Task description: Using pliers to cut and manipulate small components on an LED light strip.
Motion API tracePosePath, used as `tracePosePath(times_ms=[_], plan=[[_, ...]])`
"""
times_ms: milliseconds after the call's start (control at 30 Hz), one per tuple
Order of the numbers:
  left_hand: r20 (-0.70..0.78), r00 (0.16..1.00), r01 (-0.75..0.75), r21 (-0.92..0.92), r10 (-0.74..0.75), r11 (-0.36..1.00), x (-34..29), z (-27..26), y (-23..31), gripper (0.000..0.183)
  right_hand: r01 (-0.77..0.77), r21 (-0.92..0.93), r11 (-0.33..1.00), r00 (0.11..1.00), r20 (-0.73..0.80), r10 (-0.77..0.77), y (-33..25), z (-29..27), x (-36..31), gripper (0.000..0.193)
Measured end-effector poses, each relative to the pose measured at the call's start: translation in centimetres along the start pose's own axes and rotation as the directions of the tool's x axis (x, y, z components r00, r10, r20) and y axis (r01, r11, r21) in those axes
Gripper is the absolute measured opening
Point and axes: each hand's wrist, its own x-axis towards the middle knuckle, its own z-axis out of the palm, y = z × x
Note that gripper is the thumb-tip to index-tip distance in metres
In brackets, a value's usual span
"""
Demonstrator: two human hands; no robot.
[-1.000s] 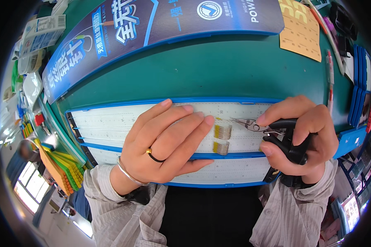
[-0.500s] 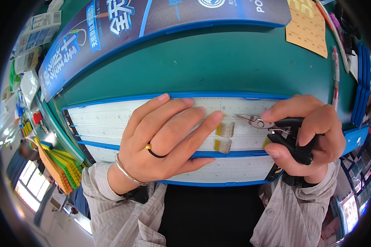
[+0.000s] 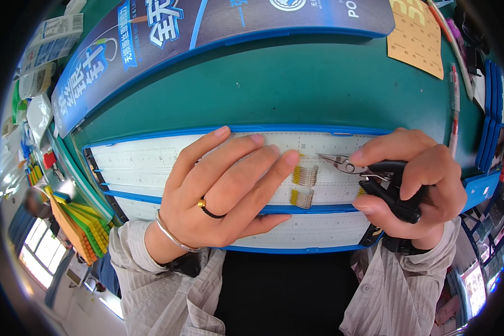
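A long ruled white board in a blue-edged case (image 3: pixel 263 228) lies in front of me. My left hand (image 3: pixel 224 187) rests flat on it, fingers stretched out and a ring on one. Its index fingertip touches the board beside a small yellow-ended piece of thin wire (image 3: pixel 307 157), partly hidden by the finger. My right hand (image 3: pixel 425 179) is closed round black-handled pliers (image 3: pixel 341 163), whose pointed jaws sit just right of that piece. Below them lie an upper row of thin hook-like wires with yellow ends (image 3: pixel 305 176) and a lower row of similar wires (image 3: pixel 301 198).
A printed blue case lid (image 3: pixel 218 25) lies across the far side of the green table (image 3: pixel 235 84). A tan sheet (image 3: pixel 414 45) and a red-and-clear pen (image 3: pixel 455 106) are at the right. Blue cases (image 3: pixel 491 112) stack farther right; plastic packs (image 3: pixel 53 39) sit far left.
The pliers and my right hand have shifted slightly left, and the jaw tips a little up. My left index fingertip has drawn back slightly, showing more of the yellow end.
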Motion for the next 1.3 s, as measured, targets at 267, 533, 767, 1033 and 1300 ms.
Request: tracePosePath(times_ms=[267, 533, 767, 1033, 1300], plan=[[-0.015, 1.000, 0.006, -0.015, -0.006, 1.000, 0.0, -0.1, -0.2, 0.045, -0.012, 0.025, 1.000, 0.999, -0.031, 0.012, 0.0, 0.2, -0.2, 0.047], [-0.040, 0.999, 0.001, -0.038, -0.002, 0.999, 0.0, 0.1, -0.3, 0.044, 0.010, -0.035, 0.999, 0.999, 0.051, -0.009, -0.1, -0.4, 0.4, 0.043], [-0.074, 0.997, 0.002, -0.063, -0.007, 0.998, -0.2, 0.5, -0.2, 0.060, 0.032, 0.124, 0.992, 0.998, -0.063, -0.024, 0.3, -0.3, -0.3, 0.046], [-0.053, 0.998, 0.044, -0.032, -0.045, 0.999, -0.3, -0.1, -0.1, 0.055, -0.091, 0.305, 0.948, 0.878, -0.425, 0.221, 0.3, -0.8, -0.1, 0.042], [-0.044, 0.997, 0.062, -0.078, -0.066, 0.995, -0.4, 0.3, -0.3, 0.051, -0.059, 0.322, 0.945, 0.863, -0.459, 0.210, 1.6, -2.6, -0.5, 0.025]])
